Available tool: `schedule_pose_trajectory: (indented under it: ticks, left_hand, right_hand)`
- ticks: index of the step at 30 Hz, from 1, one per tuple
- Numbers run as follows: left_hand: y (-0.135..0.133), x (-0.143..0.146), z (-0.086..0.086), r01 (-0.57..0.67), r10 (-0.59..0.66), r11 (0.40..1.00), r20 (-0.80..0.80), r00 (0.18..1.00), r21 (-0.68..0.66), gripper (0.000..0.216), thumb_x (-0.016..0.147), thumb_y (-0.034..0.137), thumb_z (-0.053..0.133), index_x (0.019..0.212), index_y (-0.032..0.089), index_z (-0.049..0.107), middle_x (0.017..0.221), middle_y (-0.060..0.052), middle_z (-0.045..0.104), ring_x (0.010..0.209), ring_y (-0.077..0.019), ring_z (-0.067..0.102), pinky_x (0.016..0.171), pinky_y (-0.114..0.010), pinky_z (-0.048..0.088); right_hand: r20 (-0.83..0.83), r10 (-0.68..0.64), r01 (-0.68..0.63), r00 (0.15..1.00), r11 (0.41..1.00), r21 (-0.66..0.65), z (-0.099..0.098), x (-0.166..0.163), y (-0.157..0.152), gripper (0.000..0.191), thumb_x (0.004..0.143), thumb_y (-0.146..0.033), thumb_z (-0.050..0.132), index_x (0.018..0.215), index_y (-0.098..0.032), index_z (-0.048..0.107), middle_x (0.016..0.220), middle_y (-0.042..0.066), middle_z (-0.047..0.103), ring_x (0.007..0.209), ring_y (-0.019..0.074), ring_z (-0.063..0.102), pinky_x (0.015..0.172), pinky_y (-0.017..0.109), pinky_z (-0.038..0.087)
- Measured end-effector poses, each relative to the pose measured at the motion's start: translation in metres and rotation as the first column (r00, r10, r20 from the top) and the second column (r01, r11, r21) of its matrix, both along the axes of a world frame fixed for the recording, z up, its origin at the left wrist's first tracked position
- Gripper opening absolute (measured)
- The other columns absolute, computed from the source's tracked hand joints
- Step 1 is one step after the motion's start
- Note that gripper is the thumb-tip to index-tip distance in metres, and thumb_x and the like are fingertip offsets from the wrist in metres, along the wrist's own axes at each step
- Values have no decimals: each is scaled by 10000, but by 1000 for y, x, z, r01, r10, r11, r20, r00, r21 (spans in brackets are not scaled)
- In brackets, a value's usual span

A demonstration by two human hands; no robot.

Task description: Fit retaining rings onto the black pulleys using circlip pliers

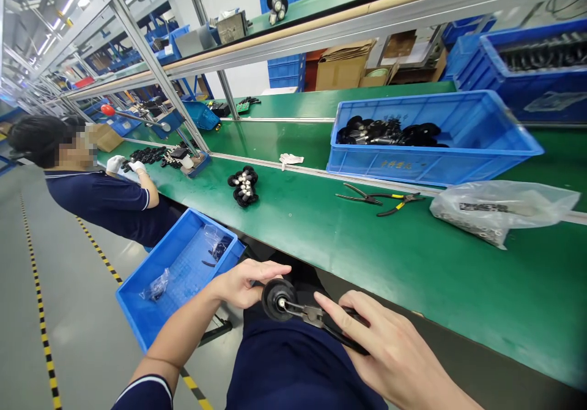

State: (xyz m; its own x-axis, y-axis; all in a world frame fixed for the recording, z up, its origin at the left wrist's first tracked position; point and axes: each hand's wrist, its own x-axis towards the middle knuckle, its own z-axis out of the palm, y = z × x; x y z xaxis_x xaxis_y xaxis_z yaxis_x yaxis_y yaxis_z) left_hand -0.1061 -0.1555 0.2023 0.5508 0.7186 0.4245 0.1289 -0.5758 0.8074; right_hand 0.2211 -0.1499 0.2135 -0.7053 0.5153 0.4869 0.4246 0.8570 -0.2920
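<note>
Bright, even overhead tube light — sharp centre, wide-angle stretch bending the edges.

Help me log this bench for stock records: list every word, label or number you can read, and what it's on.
Nothing reads clearly.
Blue crate front: pale stamped characters, too blurred to read.
Plastic bag: dark label strip, too small to read.
Black wheel in the left hand, pliers in the right hand: no print visible.

Small black wheel [276, 301], pliers [312, 316] tips seemingly in its hub

A factory assembly line: long green workbench [321, 226] (blue parts bins [431, 153]).
</note>
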Motion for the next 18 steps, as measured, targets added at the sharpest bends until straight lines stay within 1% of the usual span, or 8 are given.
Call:
schedule_pose_trajectory:
  ticks: [3,6,8,10,13,15,18]
  left_hand:
    - [1,3,2,33,-33,999,14,999,-12,660,992,101,581,1629,252,497,1221,-129,831,1149,-226,796,1157,-427,578]
    - [1,6,4,26,-25,998,23,999,-52,696,993,88,591,1655,252,453,1109,-105,846,1053,-206,809,1114,-414,603]
    - [2,8,4,20,-17,997,47,999,-75,722,1008,95,591,1684,254,393,1030,-72,847,978,-184,811,1132,-438,592]
    - [2,9,5,2,5,997,84,996,-80,714,1021,119,604,1689,236,380,983,-57,844,943,-176,810,1169,-467,566]
    - [3,10,6,-22,28,998,102,994,-62,699,1024,154,631,1681,214,399,974,-71,844,954,-185,808,1188,-474,549]
    - [4,10,6,-25,29,998,91,995,-51,699,1026,154,627,1683,221,396,976,-73,843,961,-187,805,1191,-470,540]
    - [3,9,8,-36,39,999,76,996,-40,684,1027,144,612,1677,214,409,969,-74,838,949,-184,802,1158,-426,555]
  right_hand:
    - [10,9,-9,1000,1000,6,1,2,0,564,984,-53,476,1502,-244,589,1010,64,650,793,155,621,664,263,508]
    - [8,-2,2,1000,1000,-5,-1,4,-3,573,983,-54,482,1521,-228,572,1020,72,653,807,162,626,675,271,520]
    - [-18,-6,5,1000,999,-35,-2,4,-5,579,984,-67,500,1544,-209,551,1039,82,653,829,166,632,689,278,534]
    - [-73,-5,-1,997,997,-83,-2,3,-6,587,981,-71,518,1553,-201,540,1056,86,650,843,160,634,701,274,542]
    - [-141,-13,-5,990,992,-123,0,2,-8,598,971,-45,509,1546,-203,546,1048,78,644,837,143,637,702,256,542]
    - [-149,-13,-5,989,993,-120,1,1,-9,597,971,-35,491,1542,-197,547,1040,77,643,824,137,643,693,250,541]
    - [-152,-22,2,988,992,-129,1,0,-10,594,974,-34,485,1543,-192,544,1043,80,646,817,137,653,686,249,542]
